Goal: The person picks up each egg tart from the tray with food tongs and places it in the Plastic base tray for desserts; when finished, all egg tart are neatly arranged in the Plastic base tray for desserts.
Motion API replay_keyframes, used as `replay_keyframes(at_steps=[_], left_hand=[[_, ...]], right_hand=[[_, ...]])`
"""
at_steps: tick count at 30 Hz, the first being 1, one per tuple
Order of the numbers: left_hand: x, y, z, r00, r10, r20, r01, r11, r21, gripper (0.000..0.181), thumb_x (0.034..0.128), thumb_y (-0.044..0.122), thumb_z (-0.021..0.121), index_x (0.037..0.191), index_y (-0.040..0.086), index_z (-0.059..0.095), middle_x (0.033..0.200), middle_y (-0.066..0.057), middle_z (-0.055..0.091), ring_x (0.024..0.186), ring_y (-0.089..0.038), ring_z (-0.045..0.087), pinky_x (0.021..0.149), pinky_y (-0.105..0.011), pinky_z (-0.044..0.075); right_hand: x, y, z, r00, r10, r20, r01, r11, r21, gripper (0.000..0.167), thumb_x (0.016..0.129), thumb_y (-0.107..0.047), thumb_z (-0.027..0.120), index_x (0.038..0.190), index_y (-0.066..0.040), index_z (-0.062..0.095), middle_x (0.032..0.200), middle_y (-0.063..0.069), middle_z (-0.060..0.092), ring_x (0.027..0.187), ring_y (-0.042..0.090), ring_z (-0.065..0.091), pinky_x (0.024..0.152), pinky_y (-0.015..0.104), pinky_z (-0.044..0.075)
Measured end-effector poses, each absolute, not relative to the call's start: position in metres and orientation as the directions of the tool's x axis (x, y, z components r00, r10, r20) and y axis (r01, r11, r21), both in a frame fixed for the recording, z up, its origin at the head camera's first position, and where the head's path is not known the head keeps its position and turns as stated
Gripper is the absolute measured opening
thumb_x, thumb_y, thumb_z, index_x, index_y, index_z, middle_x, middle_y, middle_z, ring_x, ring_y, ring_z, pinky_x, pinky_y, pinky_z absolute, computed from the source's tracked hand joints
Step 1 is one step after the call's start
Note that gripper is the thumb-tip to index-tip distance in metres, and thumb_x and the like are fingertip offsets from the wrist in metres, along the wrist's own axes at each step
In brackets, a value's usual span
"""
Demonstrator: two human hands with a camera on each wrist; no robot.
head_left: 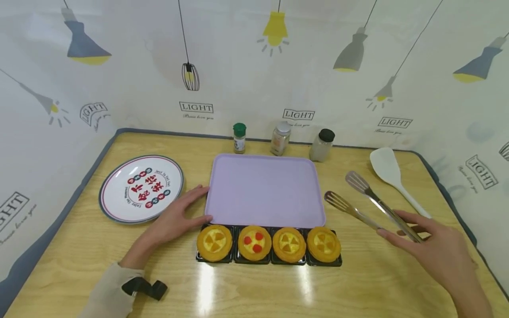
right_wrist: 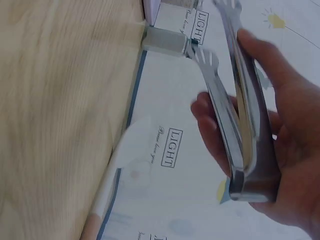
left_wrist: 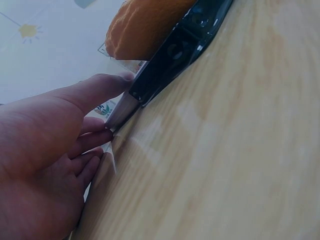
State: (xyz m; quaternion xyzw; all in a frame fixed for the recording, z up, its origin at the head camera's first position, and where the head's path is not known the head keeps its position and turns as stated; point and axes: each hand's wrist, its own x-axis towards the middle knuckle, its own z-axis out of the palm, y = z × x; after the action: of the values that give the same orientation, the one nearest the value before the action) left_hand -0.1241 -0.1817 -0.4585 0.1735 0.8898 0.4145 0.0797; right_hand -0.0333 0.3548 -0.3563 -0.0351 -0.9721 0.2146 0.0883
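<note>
My left hand (head_left: 175,223) rests at the left edge of a lilac tray (head_left: 264,190), with thumb and fingertips touching its rim. In the left wrist view the tray's side (left_wrist: 122,112) shows against those fingertips. My right hand (head_left: 435,243) holds metal tongs (head_left: 385,206) above the table to the right of the tray, their slotted tips spread and pointing toward the back left. Nothing is between the tips. In front of the tray stands a row of several fruit-topped tarts (head_left: 254,243) in black plastic trays (head_left: 234,260); one has red pieces, the others orange-yellow ones.
A white plate (head_left: 119,190) with red lettering lies at the left. Behind the tray stand a green-capped spice bottle (head_left: 239,139), a jar with a silver lid (head_left: 280,139) and a black-lidded jar (head_left: 322,145). A white spatula (head_left: 387,165) lies at the right, beyond the tongs.
</note>
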Motion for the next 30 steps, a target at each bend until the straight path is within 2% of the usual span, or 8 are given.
replay_keyframes(at_steps=[4, 10, 15, 19, 30], left_hand=[[-0.123, -0.182, -0.458, -0.927, 0.374, 0.001, 0.240, 0.594, 0.768, 0.079, 0.0856, 0.053, 0.070, 0.152, 0.026, 0.038, 0.159, -0.008, 0.026, 0.145, -0.030, 0.021, 0.115, -0.056, 0.020], [-0.123, -0.181, -0.457, -0.928, 0.372, 0.002, 0.238, 0.591, 0.771, 0.078, 0.0858, 0.051, 0.071, 0.152, 0.026, 0.038, 0.159, -0.008, 0.025, 0.145, -0.030, 0.021, 0.114, -0.057, 0.019], [-0.123, -0.182, -0.457, -0.930, 0.367, 0.008, 0.239, 0.588, 0.772, 0.078, 0.0858, 0.050, 0.072, 0.151, 0.026, 0.038, 0.159, -0.008, 0.026, 0.145, -0.028, 0.021, 0.115, -0.056, 0.020], [-0.123, -0.181, -0.459, -0.927, 0.373, 0.020, 0.254, 0.589, 0.767, 0.078, 0.0860, 0.049, 0.072, 0.151, 0.024, 0.039, 0.158, -0.009, 0.027, 0.144, -0.030, 0.023, 0.115, -0.056, 0.021], [-0.123, -0.181, -0.457, -0.929, 0.371, 0.008, 0.246, 0.600, 0.761, 0.078, 0.0859, 0.053, 0.070, 0.152, 0.026, 0.038, 0.159, -0.007, 0.026, 0.145, -0.028, 0.021, 0.115, -0.054, 0.020]], right_hand=[[-0.055, 0.349, -0.360, -0.972, 0.170, 0.162, 0.091, 0.909, -0.406, 0.068, 0.077, -0.057, 0.077, 0.125, -0.010, 0.068, 0.107, 0.021, 0.069, 0.089, 0.036, 0.062, 0.053, 0.030, 0.043], [-0.078, 0.351, -0.375, -0.965, 0.218, 0.145, 0.140, 0.897, -0.419, 0.075, 0.078, -0.061, 0.074, 0.128, -0.006, 0.065, 0.102, 0.020, 0.068, 0.084, 0.032, 0.060, 0.052, 0.032, 0.041], [-0.086, 0.354, -0.391, -0.971, 0.205, 0.124, 0.136, 0.897, -0.420, 0.076, 0.079, -0.062, 0.072, 0.128, -0.004, 0.064, 0.110, 0.019, 0.069, 0.088, 0.033, 0.061, 0.056, 0.034, 0.044], [-0.085, 0.356, -0.401, -0.969, 0.212, 0.126, 0.140, 0.893, -0.428, 0.076, 0.079, -0.061, 0.073, 0.128, -0.003, 0.064, 0.115, 0.019, 0.068, 0.089, 0.034, 0.062, 0.061, 0.037, 0.044], [-0.087, 0.355, -0.408, -0.959, 0.201, 0.200, 0.096, 0.893, -0.439, 0.071, 0.079, -0.054, 0.076, 0.124, -0.001, 0.065, 0.111, 0.020, 0.068, 0.084, 0.035, 0.063, 0.061, 0.039, 0.044]])
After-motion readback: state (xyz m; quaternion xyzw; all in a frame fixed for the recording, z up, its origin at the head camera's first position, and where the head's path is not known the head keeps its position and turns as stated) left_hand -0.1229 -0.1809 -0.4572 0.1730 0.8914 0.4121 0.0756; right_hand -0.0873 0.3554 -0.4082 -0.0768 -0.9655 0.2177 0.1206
